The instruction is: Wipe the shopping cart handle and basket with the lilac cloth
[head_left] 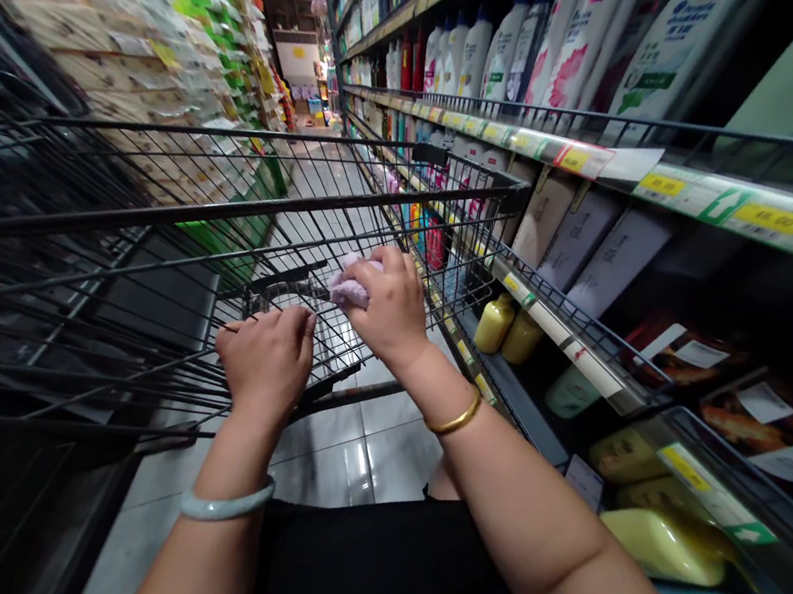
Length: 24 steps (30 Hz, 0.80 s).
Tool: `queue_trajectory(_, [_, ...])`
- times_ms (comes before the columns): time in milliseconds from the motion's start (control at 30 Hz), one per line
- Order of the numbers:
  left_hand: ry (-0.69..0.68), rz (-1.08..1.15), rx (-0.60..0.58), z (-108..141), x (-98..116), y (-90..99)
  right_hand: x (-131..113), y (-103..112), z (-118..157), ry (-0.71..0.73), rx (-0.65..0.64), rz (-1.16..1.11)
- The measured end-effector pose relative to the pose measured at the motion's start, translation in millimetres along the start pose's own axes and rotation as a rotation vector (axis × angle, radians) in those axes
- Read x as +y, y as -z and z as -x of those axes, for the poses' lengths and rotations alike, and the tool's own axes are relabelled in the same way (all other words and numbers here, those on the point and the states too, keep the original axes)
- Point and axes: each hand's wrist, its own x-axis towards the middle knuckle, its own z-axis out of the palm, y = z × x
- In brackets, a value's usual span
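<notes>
A crumpled lilac cloth is bunched in my right hand, over the wire basket of a black shopping cart. Closed fingers of my left hand curl over a wire of the cart, lower and to the left of the cloth. The left fingertips are partly hidden behind the hand. A pale green bangle circles the left wrist, and a gold bangle the right one.
Shelves of shampoo bottles with price labels line the right side. Yellow bottles stand on a lower shelf. Stacked packages rise at the left. White tiled floor shows below the cart.
</notes>
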Motion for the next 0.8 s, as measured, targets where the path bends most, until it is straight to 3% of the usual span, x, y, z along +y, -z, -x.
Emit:
queue_trajectory(100, [0.011, 0.000, -0.001, 0, 0, 0.0, -3, -1, 2, 0.008, -0.035, -0.011])
queue_trajectory(300, [0.009, 0.007, -0.014, 0, -1, 0.9, -7, 5, 0, 0.077, 0.054, -0.058])
queue_trajectory(600, [0.009, -0.022, -0.047, 1, -2, -2.0, -29, -8, 12, 0.185, -0.174, 0.026])
queue_trajectory(800, [0.011, 0.023, -0.013, 1, 0, 0.0, -17, 6, 2, 0.086, -0.065, -0.023])
